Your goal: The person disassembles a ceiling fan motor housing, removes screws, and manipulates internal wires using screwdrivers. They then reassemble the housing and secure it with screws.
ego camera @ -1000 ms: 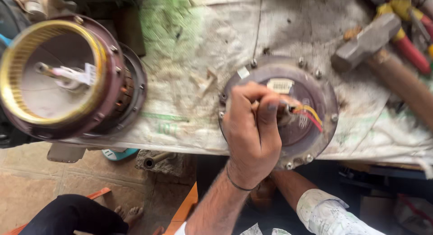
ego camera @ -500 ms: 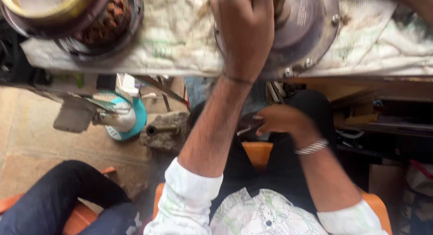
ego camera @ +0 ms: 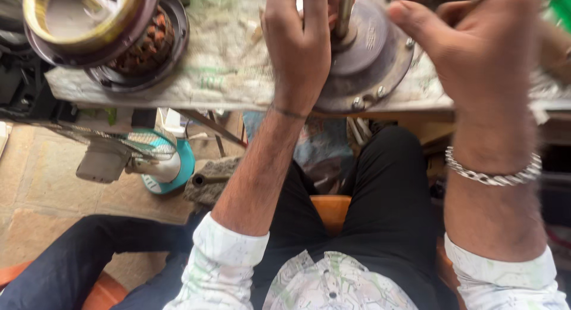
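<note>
Two motor parts sit on the cloth-covered bench. The round grey motor cover lies flat at the bench's near edge, its one steel shaft standing upright. The left hand rests curled on the cover's left; the right hand hovers half-closed to its right, grip unclear. A copper-wound stator sits far left.

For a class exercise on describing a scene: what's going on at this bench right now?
A seated person leans over a cloth-covered workbench. The left hand rests on a round metal motor housing beside its upright shaft. The right hand is raised at the housing's other side; whether it holds anything cannot be told. A second motor part with copper windings sits to the left. Another person's dark trouser leg shows at the bottom left.
</note>
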